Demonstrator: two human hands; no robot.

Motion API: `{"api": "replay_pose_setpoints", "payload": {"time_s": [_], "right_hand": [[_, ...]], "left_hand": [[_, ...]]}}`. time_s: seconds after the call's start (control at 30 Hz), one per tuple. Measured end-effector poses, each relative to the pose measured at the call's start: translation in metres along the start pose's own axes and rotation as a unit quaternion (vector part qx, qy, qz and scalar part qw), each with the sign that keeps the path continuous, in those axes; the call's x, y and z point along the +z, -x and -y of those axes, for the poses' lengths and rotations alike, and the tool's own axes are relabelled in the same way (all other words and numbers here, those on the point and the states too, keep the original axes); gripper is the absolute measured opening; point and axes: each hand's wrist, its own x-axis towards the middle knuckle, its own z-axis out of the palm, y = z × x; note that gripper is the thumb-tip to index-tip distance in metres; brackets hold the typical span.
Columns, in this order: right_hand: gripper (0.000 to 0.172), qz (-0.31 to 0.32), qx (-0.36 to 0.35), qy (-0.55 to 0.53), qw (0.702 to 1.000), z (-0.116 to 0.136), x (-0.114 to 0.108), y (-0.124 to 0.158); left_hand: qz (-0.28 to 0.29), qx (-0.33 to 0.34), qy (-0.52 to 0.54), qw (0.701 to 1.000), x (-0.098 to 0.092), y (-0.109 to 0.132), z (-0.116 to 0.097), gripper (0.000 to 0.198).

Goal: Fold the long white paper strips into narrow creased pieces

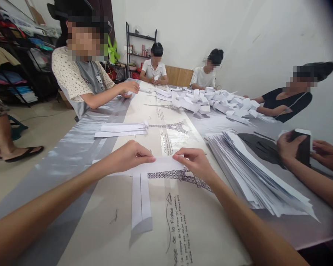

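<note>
My left hand [127,157] and my right hand [194,162] both pinch a white paper sheet [163,164] lying flat on the table, fingertips pressed along its upper edge. A folded white paper strip [141,203] lies just below it, pointing toward me. To the right sits a thick stack of white paper sheets [255,173]. The table [80,147] carries a cloth printed with Eiffel Tower drawings.
A small pile of flat paper sheets [122,129] lies ahead on the left. A heap of folded paper pieces [211,100] fills the far end. Several other people sit around; a neighbour's hands [291,147] at right hold a black and white piece. Shelves stand at left.
</note>
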Motion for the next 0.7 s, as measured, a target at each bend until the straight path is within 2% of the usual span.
{"api": "replay_pose_setpoints", "payload": {"time_s": [0.13,0.23,0.43,0.57,0.7], "right_hand": [[0.02,-0.017,0.054,-0.065,0.996,-0.007,-0.009,-0.002],[0.022,-0.04,0.088,-0.104,0.99,-0.012,-0.015,-0.004],[0.022,-0.028,0.108,-0.11,0.988,-0.02,-0.023,-0.005],[0.023,-0.046,0.1,-0.082,0.991,-0.024,-0.029,-0.005],[0.025,0.009,0.102,-0.036,0.994,-0.02,-0.034,-0.005]], "left_hand": [[0.087,-0.04,0.051,0.994,-0.018,-0.001,0.006,0.046],[0.122,-0.061,0.069,0.988,-0.033,0.0,0.015,0.048],[0.127,-0.096,0.082,0.984,-0.046,0.003,0.036,0.043],[0.094,-0.105,0.108,0.984,-0.048,0.005,0.045,0.045],[0.086,-0.103,0.092,0.987,-0.046,0.004,0.044,0.039]]}}
